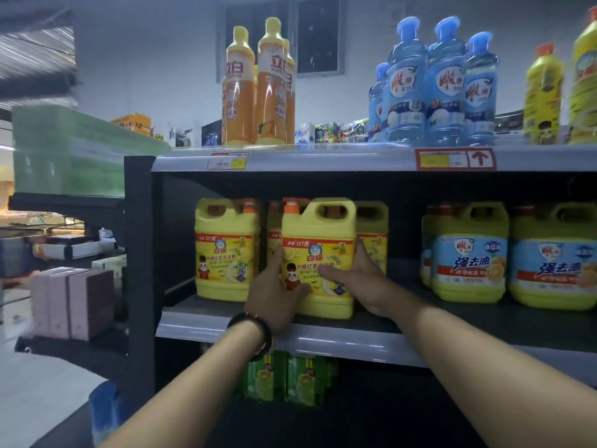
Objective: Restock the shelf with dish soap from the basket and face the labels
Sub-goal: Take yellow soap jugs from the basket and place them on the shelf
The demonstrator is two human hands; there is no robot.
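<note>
A yellow dish soap jug [318, 244] with an orange cap stands at the front of the middle shelf [339, 341], label facing me. My left hand [274, 292] grips its left side, thumb across the lower label. My right hand [355, 276] grips its right side, thumb on the label. Another yellow jug [226, 250] stands to its left, and more stand behind it. The basket is out of view.
Blue-labelled jugs [468, 253] fill the shelf's right part. On the top shelf [323, 158] stand orange bottles [255, 88], blue bottles [436, 85] and yellow bottles [542, 95]. Green packs [290, 379] sit below. A black upright [139, 253] bounds the left.
</note>
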